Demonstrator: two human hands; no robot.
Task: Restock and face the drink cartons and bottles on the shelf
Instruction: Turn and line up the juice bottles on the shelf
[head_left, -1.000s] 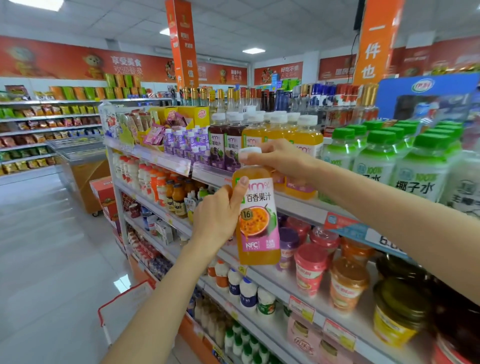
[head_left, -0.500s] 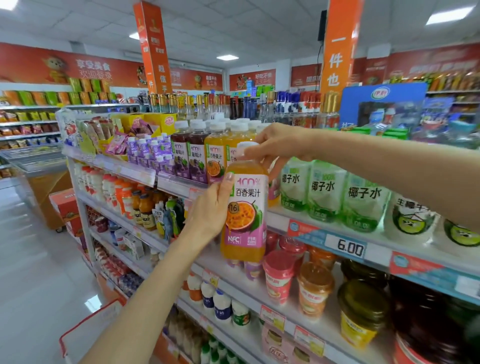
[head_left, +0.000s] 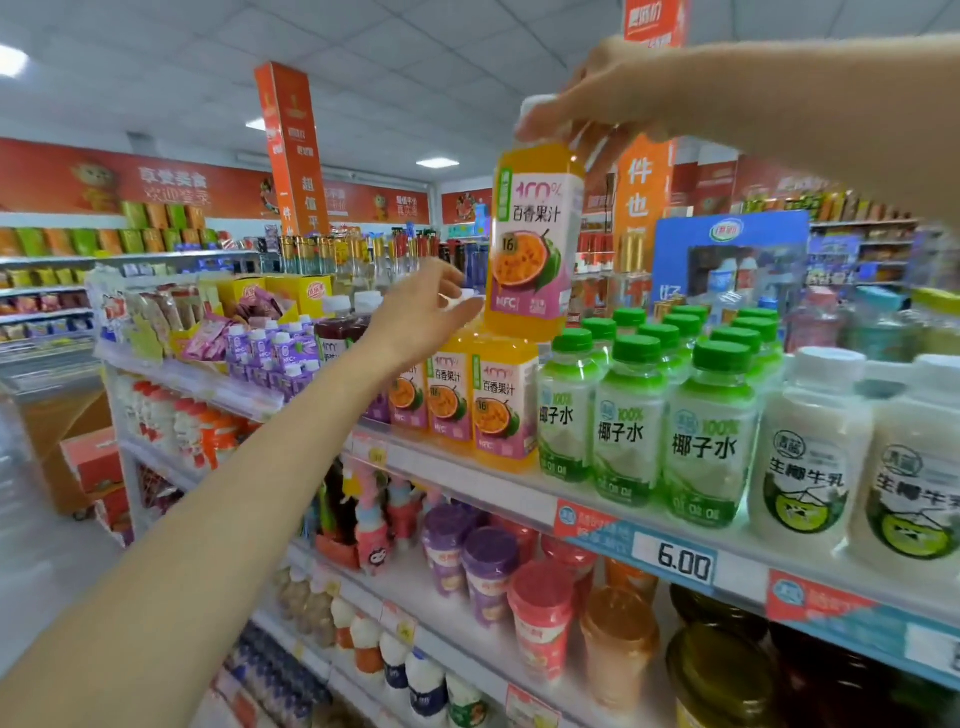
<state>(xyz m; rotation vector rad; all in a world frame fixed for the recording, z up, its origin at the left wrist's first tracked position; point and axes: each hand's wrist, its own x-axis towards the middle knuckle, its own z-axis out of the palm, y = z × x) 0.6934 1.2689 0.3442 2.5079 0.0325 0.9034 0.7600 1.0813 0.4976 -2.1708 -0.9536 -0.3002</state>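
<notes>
The shelf (head_left: 493, 491) carries a juice row (head_left: 501, 410) at its front edge, just left of the green-capped coconut waters (head_left: 628, 431). Above that row hangs one more bottle (head_left: 535, 249) of the same juice. It is upright with its label facing out and its base just over the row's caps. The right hand (head_left: 587, 98) grips it from above, fingers curled round cap and neck. The left hand (head_left: 421, 317) reaches in beside the bottle's base, fingers straight and loosely spread; whether they touch a cap cannot be told. The gap probably lies below and behind, so the right hand lowers while the left clears room.
</notes>
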